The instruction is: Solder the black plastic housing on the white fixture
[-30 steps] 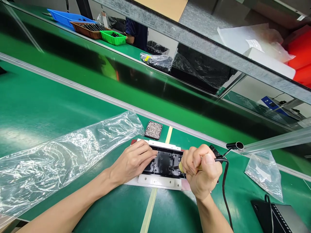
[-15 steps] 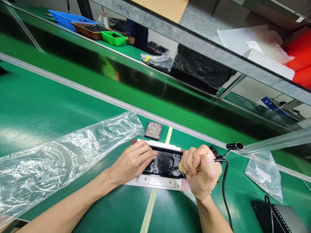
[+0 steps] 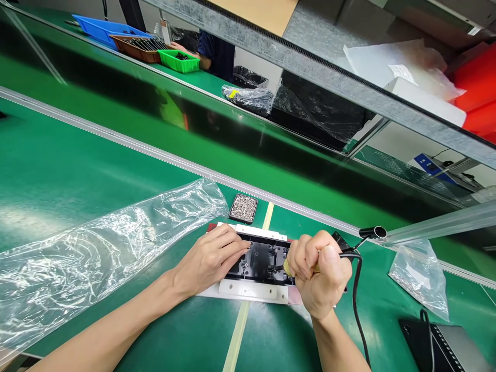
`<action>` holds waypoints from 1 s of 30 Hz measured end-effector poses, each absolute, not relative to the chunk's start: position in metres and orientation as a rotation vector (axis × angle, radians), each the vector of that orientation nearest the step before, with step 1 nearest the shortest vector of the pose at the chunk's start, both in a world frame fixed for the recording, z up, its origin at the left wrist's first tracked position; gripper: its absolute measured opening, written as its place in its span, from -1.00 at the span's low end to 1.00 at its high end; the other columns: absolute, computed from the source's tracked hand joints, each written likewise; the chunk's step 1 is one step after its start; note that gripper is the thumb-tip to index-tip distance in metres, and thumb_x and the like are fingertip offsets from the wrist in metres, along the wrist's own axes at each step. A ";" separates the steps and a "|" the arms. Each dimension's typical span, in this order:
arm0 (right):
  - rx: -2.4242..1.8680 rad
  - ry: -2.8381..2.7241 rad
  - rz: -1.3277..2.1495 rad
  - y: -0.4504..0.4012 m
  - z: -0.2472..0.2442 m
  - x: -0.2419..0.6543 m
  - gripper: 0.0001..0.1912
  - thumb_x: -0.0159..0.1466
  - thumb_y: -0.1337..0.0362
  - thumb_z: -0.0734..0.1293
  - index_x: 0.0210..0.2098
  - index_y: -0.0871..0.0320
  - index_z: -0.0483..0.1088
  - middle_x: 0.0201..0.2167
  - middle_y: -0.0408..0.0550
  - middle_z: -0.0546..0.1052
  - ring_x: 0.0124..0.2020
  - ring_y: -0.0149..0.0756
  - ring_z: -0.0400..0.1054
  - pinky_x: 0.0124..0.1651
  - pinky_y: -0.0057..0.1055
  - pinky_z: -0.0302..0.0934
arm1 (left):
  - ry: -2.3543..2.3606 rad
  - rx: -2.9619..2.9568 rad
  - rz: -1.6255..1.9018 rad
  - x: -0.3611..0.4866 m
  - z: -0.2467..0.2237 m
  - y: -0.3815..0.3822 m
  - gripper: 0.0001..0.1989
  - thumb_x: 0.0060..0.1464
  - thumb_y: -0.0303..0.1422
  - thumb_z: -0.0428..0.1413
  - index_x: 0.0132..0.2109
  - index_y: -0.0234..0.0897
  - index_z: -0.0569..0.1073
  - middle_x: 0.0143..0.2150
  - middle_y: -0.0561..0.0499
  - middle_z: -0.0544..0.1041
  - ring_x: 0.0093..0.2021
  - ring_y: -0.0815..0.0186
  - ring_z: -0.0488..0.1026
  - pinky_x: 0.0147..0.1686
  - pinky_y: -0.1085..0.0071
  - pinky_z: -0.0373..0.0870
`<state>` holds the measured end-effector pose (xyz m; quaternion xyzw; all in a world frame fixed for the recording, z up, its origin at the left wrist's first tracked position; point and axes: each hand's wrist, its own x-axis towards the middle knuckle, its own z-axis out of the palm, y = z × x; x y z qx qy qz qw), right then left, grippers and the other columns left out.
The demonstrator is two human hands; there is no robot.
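Observation:
A long black plastic housing (image 3: 258, 261) lies in a white fixture (image 3: 248, 291) on the green table. My left hand (image 3: 215, 253) rests over the housing's left end, fingers pressed together, with a tiny shiny metal piece (image 3: 249, 247) at the fingertips. My right hand (image 3: 321, 271) is wrapped round the yellowish handle of a soldering iron (image 3: 285, 267). Its dark tip points left and down into the housing; whether it touches cannot be made out. A black cord (image 3: 357, 299) runs from behind that hand. Behind the fixture sits a small square tray (image 3: 244, 207) full of tiny metal pieces.
A clear plastic bag (image 3: 116, 258) stretches across the left side. An iron holder (image 3: 372, 233) stands at the right, near another bag (image 3: 420, 281) and a dark cased object (image 3: 437, 343). Beyond the green partition are bins (image 3: 180, 61) and a person's arm (image 3: 203, 61).
Both my hands and the iron keep almost the same place over the housing. The view has shifted slightly. Across the partition, the other person's hand has come into view by the bins.

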<state>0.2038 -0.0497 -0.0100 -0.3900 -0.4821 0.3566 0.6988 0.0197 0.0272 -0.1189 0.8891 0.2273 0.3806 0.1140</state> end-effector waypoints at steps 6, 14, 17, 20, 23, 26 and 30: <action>-0.852 -1.080 0.799 -0.050 -0.011 0.205 -0.52 0.43 0.13 0.22 -0.55 0.21 0.07 -0.70 -0.22 0.03 -0.67 -0.55 -0.06 -0.64 -0.63 -0.09 | 0.663 2.606 1.121 0.021 -0.119 0.027 -0.69 0.18 -0.50 0.20 0.07 -0.21 0.48 -0.16 0.11 0.50 -0.09 0.50 0.30 -0.04 0.48 0.34; -0.875 -1.105 0.803 -0.052 -0.014 0.207 -0.55 0.46 0.15 0.19 -0.52 0.21 0.10 -0.68 -0.20 0.08 -0.65 -0.53 -0.01 -0.61 -0.60 -0.06 | 0.668 2.611 1.125 0.021 -0.121 0.028 -0.67 0.18 -0.50 0.20 0.09 -0.20 0.47 -0.16 0.10 0.50 -0.08 0.49 0.31 -0.04 0.48 0.33; -0.872 -1.116 0.849 -0.053 -0.011 0.211 -0.58 0.45 0.17 0.19 -0.51 0.20 0.12 -0.68 -0.20 0.09 -0.64 -0.51 -0.01 -0.60 -0.58 -0.03 | 0.669 2.604 1.119 0.021 -0.121 0.028 -0.67 0.18 -0.50 0.20 0.09 -0.20 0.47 -0.15 0.10 0.50 -0.08 0.50 0.31 -0.03 0.49 0.34; -0.854 -1.145 0.944 -0.054 -0.008 0.216 -0.59 0.44 0.19 0.19 -0.52 0.21 0.13 -0.68 -0.19 0.11 -0.64 -0.51 0.01 -0.58 -0.56 0.00 | 0.666 2.601 1.117 0.020 -0.121 0.027 -0.67 0.18 -0.50 0.20 0.09 -0.19 0.47 -0.15 0.11 0.50 -0.08 0.50 0.31 -0.03 0.48 0.34; -0.876 -1.123 0.960 -0.054 -0.007 0.219 -0.60 0.44 0.21 0.19 -0.51 0.20 0.14 -0.66 -0.19 0.14 -0.63 -0.50 0.05 -0.56 -0.53 0.05 | 0.665 2.604 1.114 0.019 -0.120 0.027 -0.67 0.19 -0.50 0.20 0.08 -0.19 0.47 -0.15 0.11 0.50 -0.09 0.50 0.31 -0.03 0.48 0.33; -0.864 -1.155 0.966 -0.053 -0.008 0.223 -0.63 0.45 0.23 0.21 -0.48 0.20 0.15 -0.64 -0.19 0.17 -0.60 -0.50 0.07 -0.54 -0.53 0.07 | 0.664 2.609 1.118 0.020 -0.119 0.027 -0.68 0.18 -0.51 0.19 0.07 -0.21 0.47 -0.15 0.11 0.50 -0.09 0.50 0.31 -0.03 0.48 0.34; -0.760 -1.274 1.013 -0.055 -0.007 0.231 -0.66 0.45 0.26 0.19 -0.47 0.21 0.17 -0.66 -0.20 0.17 -0.60 -0.53 0.06 -0.50 -0.56 0.04 | 0.668 2.601 1.113 0.020 -0.120 0.027 -0.68 0.18 -0.51 0.20 0.08 -0.21 0.47 -0.15 0.10 0.50 -0.07 0.50 0.31 -0.02 0.49 0.34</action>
